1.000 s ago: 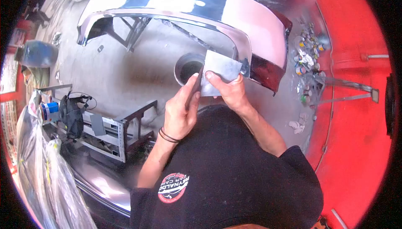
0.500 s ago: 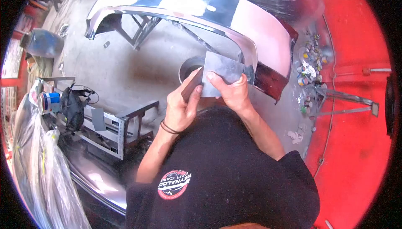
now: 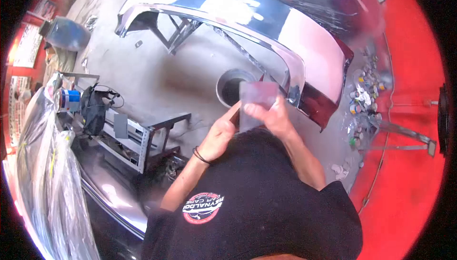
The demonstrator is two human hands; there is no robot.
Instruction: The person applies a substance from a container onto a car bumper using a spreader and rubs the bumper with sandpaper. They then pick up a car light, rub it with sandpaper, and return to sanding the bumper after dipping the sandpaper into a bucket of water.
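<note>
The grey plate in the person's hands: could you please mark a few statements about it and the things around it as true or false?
1. The right hand holds the grey plate. True.
2. The left hand is empty. False: it grips a dark narrow tool beside the plate's edge.
3. A black band circles the left wrist. True.
4. The bumper lies flat on the ground. False: it sits raised on a metal stand.
5. Small cans cluster to the right of the bumper. True.
</note>
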